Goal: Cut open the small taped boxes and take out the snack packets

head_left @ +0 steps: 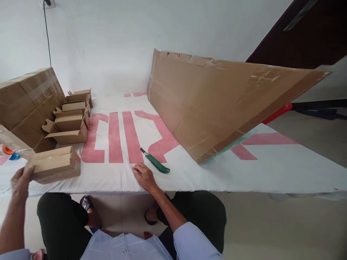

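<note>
At the left front of the table, my left hand (22, 179) grips the end of a closed cardboard box (52, 164). My right hand (145, 177) rests near the table's front edge with its fingers curled in. A small dark bit shows between those fingers, too little to name. Just beyond my right hand lies a green-handled utility knife (157, 163), its blade pointing up and left. Behind the box in my left hand, several small open cardboard boxes (69, 136) stand in a row, flaps raised.
A large taped carton (32, 95) stands at the left, beside orange and blue tape rolls (7, 150). A big cardboard sheet (211, 104) stands tilted on the right of the table. White cloth with red markings (116, 135) covers the table, and a wall rises behind.
</note>
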{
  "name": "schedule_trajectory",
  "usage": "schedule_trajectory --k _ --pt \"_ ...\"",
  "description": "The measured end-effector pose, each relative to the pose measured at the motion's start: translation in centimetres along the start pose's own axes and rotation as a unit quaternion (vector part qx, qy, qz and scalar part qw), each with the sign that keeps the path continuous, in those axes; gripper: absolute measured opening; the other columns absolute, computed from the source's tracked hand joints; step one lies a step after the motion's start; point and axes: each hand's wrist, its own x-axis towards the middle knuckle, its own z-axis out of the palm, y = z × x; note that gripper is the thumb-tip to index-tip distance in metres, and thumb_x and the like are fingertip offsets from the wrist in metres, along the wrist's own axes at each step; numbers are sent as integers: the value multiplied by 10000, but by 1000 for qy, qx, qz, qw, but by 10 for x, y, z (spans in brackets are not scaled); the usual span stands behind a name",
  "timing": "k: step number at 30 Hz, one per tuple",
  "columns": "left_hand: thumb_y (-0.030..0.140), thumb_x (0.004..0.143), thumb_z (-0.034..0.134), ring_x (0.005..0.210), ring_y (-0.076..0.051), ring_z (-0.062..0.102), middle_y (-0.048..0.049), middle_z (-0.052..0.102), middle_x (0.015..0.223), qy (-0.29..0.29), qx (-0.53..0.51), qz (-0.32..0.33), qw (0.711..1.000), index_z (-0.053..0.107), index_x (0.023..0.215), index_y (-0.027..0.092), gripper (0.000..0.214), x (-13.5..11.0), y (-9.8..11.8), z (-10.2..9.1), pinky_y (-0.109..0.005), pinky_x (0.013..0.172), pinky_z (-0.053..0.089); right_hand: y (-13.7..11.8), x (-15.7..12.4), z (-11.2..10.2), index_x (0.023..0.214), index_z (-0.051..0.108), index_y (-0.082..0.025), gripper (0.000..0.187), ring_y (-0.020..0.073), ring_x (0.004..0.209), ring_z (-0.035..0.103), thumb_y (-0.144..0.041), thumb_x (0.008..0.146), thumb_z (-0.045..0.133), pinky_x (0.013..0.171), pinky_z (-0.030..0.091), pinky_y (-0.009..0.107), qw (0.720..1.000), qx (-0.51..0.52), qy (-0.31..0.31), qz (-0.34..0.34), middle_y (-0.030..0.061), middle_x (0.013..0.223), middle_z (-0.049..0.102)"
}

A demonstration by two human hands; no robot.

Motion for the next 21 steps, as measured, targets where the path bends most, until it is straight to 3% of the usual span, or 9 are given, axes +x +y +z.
schedule_trajectory --k 2,5,9,13,16,18,21 --pt "602 656 820 910 -305 697 -24 751 867 -17 -39 -46 998 727 945 227 482 -33 15 25 -535 910 623 0 0 -1 884 707 -252 175 210 887 676 -243 985 564 834 532 332 1000 -2 -4 0 50 909 728" --pt "644 688 802 1008 -314 716 -69 791 1047 -75 -62 -14 995 756 1087 208 592 -76 34 58 -456 925 617 -1 -1 -2 890 716 -250 185 209 877 680 -244 985 558 818 538 326 1000 -6 -7 -2 52 907 732" --pt "680 779 746 1129 -347 714 -132 761 1256 -116 -35 38 992 729 1257 202 676 -111 45 87 -481 999 600 -2 -3 -1 903 728 -246 188 213 873 691 -239 981 557 810 549 329 1000 -14 -6 -8 54 907 736" --pt "617 908 667 1377 -385 614 -190 675 1452 -91 -25 122 988 653 1442 180 691 -128 43 100 -550 1206 478 -2 -4 -6 961 750 -245 214 237 926 693 -260 999 540 864 560 363 999 -28 3 -18 70 944 740" --pt "577 977 637 1434 -366 590 -173 658 1502 -103 -48 129 985 609 1525 206 662 -138 39 102 -539 1257 437 3 -1 -20 1047 768 -232 245 293 1060 659 -296 1021 533 999 525 452 997 -60 38 -18 124 1068 741" --pt "552 1004 621 1438 -352 594 -155 660 1510 -119 -59 127 983 601 1541 226 629 -144 38 101 -530 1269 429 11 3 -34 1109 768 -224 262 323 1130 623 -307 1025 534 1052 486 504 990 -120 69 -15 150 1149 732" --pt "530 1013 611 1413 -346 605 -156 667 1494 -123 -69 132 981 615 1521 219 596 -153 38 97 -529 1246 446 29 3 -54 1187 748 -207 287 337 1129 593 -316 1007 553 973 482 490 966 -243 90 17 161 1197 716"
